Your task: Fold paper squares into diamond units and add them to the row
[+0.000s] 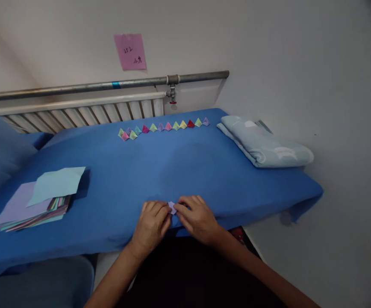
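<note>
A small folded piece of lilac paper (172, 208) is between my two hands, near the front edge of the blue-covered table (134, 171). My left hand (152, 224) pinches its left side, fingers curled. On the other side, my right hand (198, 217) grips it between thumb and fingers. Parts of the paper are hidden under the fingertips. Farther back, a row of small folded paper pieces (168, 126) in pink, green, yellow, red and purple runs across the cloth, with a few more in front at its left end.
At the left lies a stack of coloured paper sheets (19, 205), a light blue sheet (57, 184) on top. A folded pale blanket (265, 143) rests at the right. Behind the table are a radiator (86, 115), a pipe with a valve (172, 92) and a pink note (130, 52).
</note>
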A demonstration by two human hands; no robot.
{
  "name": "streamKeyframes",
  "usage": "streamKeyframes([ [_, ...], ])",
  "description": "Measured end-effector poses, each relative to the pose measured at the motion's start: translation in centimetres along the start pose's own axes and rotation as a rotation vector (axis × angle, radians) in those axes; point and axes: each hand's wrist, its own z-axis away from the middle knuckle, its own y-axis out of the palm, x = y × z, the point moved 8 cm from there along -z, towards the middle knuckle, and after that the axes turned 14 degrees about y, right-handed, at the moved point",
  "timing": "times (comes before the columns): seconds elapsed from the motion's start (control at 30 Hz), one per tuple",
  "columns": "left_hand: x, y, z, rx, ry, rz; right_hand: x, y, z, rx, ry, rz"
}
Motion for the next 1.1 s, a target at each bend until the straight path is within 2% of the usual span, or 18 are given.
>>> streamKeyframes([
  [0.2, -0.1, -0.2, 0.0, 0.014, -0.025, 0.022, -0.2, -0.2, 0.4, 0.006, 0.058, -0.071],
  [0.43, 0.0, -0.4, 0.1, -0.057, -0.065, 0.028, -0.9, 0.0, -0.2, 0.034, 0.107, -0.143],
  [0.7, 0.1, -0.3, 0.5, -0.079, -0.101, -0.005, -1.0, 0.3, -0.6, 0.077, 0.088, -0.143],
  [1.1, -0.2, -0.2, 0.5, -0.054, -0.066, 0.001, -1.1, 0.8, -0.8, 0.098, 0.078, -0.099],
])
